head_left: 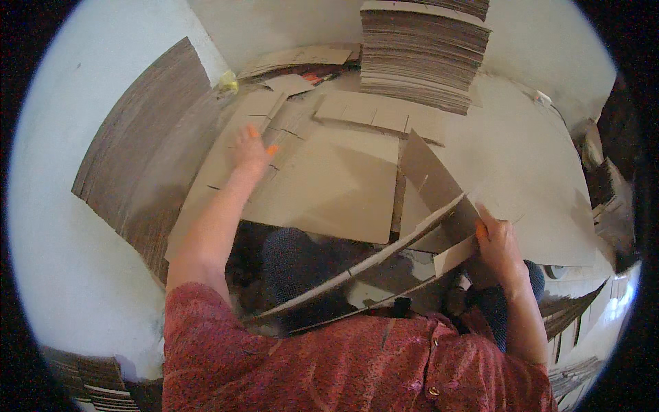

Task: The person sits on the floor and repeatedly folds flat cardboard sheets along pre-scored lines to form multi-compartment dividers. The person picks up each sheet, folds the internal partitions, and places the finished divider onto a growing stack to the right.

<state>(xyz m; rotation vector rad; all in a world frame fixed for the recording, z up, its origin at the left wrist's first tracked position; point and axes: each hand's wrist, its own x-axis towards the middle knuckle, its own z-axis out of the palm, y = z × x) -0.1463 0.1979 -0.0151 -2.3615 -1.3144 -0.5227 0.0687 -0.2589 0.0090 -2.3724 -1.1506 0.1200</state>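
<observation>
Right hand point(500, 244): fingers closed on right end of bent cardboard pieces point(429, 172), which slant across knees point(285, 261). Left hand point(248, 150): fingers spread, apparently empty, over slotted cardboard sheet point(216, 175) at left of bench point(528, 185); contact cannot be told. Advised: grip right end firmly without crushing edge; set left palm flat, clear of slits, to limit tearing. Containers: none identifiable; cardboard at rear lies in open stack point(422, 62).

A pale wall point(44, 206) stands at nine o'clock. A yellow object point(228, 82) sits near eleven o'clock, a white fitting point(543, 99) near two.
</observation>
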